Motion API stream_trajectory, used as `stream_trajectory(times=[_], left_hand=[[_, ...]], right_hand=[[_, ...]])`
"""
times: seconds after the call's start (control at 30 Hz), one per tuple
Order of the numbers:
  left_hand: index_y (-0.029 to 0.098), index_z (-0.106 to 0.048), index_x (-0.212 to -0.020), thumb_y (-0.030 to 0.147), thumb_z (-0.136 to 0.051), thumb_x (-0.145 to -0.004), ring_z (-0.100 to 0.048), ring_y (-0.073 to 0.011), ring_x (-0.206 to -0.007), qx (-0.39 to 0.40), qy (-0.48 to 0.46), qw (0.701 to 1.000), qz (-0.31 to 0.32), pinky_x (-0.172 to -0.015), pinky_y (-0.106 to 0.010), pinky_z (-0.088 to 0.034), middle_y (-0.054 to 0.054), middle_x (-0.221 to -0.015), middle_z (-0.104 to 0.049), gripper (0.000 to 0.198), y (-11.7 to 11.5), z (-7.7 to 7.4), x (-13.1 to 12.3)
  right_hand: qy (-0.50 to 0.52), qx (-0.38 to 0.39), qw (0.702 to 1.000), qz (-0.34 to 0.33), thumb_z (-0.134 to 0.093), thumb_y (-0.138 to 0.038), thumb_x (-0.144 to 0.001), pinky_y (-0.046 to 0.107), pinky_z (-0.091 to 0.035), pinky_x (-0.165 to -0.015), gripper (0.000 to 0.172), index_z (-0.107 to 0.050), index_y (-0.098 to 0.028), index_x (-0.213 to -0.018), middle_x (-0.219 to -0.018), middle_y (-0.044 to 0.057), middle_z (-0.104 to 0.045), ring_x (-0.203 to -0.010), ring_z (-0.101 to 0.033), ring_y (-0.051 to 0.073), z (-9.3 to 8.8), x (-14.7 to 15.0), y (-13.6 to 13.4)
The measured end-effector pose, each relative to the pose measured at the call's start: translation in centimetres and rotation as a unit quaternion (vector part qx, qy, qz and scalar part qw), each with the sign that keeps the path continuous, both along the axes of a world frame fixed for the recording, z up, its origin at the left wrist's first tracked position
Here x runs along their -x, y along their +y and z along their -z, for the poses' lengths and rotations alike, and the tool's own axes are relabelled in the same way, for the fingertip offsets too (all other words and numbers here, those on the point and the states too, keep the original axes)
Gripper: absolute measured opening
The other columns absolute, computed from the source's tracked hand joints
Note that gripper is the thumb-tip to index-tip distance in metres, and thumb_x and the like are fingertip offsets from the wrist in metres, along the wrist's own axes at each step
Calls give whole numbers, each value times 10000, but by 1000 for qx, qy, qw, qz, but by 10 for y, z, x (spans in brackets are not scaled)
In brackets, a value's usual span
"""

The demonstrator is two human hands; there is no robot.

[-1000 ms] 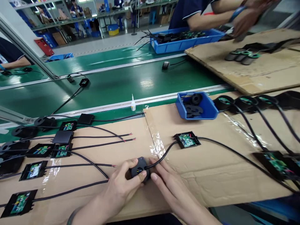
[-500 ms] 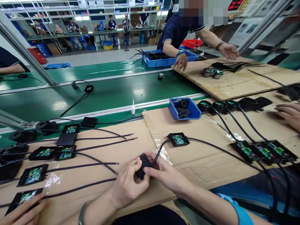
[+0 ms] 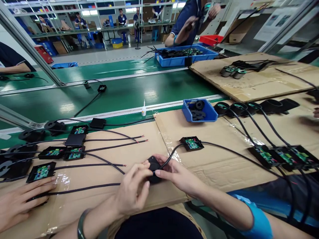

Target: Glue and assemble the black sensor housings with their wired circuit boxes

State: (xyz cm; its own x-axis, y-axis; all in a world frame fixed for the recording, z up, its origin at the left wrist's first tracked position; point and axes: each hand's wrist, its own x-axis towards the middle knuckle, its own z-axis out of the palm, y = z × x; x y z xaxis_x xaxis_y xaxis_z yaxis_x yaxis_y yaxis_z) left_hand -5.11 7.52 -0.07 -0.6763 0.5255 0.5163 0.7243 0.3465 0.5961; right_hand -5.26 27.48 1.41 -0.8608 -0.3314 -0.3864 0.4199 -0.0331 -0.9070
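My right hand (image 3: 171, 171) grips a round black part (image 3: 154, 163) from its right side, thumb on top, over the cardboard's front edge. A black cable runs from this part to an open black box with a green circuit board (image 3: 191, 143). My left hand (image 3: 136, 182) is at the part's left side, its fingers bent against it; whether it pinches anything small is hidden. Another black cable passes behind my left hand from the left.
Another person's hand (image 3: 30, 199) rests near a circuit box (image 3: 42, 171) at left. A blue bin (image 3: 213, 116) of black parts, a white bottle (image 3: 144, 110) and three joined-up boxes at right lie around. Across the belt stands a person (image 3: 184, 26).
My left hand's fingers have loosened and shifted on the part. The person across has raised both hands. The hand at left now lies further up, by another circuit box.
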Motion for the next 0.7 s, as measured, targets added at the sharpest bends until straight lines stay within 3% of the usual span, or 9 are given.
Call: stream_trajectory(times=[0.1,0.2,0.27,0.4,0.6,0.7], left_hand=[[145,-507,-1243,293,-511,-949,-604,-196,-1094,30,-197,978,-58,-954,-362,-527,-123,-1136,-598,330,4,-14,11],[183,-542,-1319,365,-459,-966,-550,-249,-1192,136,-308,941,2,-1054,-440,-432,-112,-1247,-592,406,11,-26,29],[190,-549,-1316,323,-458,-951,-533,-252,-1213,152,-370,916,27,-1069,-423,-407,-87,-1283,-591,399,15,-31,39],[172,-553,-1268,232,-482,-895,-517,-240,-1211,131,-428,894,29,-1067,-392,-388,-71,-1289,-587,385,20,-36,46],[141,-559,-1207,200,-491,-880,-521,-236,-1174,96,-470,877,16,-1066,-412,-384,-95,-1245,-598,339,25,-31,47],[133,-564,-1163,199,-521,-869,-537,-241,-1162,74,-490,868,15,-1050,-419,-408,-111,-1233,-607,305,25,-28,48]], right_hand=[[44,-7,999,-11,-722,-413,-715,407,-310,-1162,678,-481,-121,-1277,-1379,154,-511,-1310,-466,251,1,0,-3],[120,-3,992,-44,-652,-370,-807,385,-334,-1151,504,-530,-126,-1232,-1353,128,-539,-1308,-472,232,1,3,-2],[147,12,987,-65,-617,-322,-836,367,-369,-1129,451,-538,-132,-1236,-1334,112,-558,-1275,-509,215,2,5,-1],[156,5,985,-70,-613,-277,-802,366,-385,-1116,460,-561,-148,-1241,-1297,83,-588,-1236,-540,214,1,9,0],[180,-147,970,-75,-554,-304,-787,471,-459,-1005,399,-620,-135,-1143,-991,97,-673,-977,-621,262,1,12,0],[180,-150,970,-70,-553,-285,-785,471,-439,-1026,403,-622,-139,-1155,-985,93,-678,-968,-621,259,2,12,1]])
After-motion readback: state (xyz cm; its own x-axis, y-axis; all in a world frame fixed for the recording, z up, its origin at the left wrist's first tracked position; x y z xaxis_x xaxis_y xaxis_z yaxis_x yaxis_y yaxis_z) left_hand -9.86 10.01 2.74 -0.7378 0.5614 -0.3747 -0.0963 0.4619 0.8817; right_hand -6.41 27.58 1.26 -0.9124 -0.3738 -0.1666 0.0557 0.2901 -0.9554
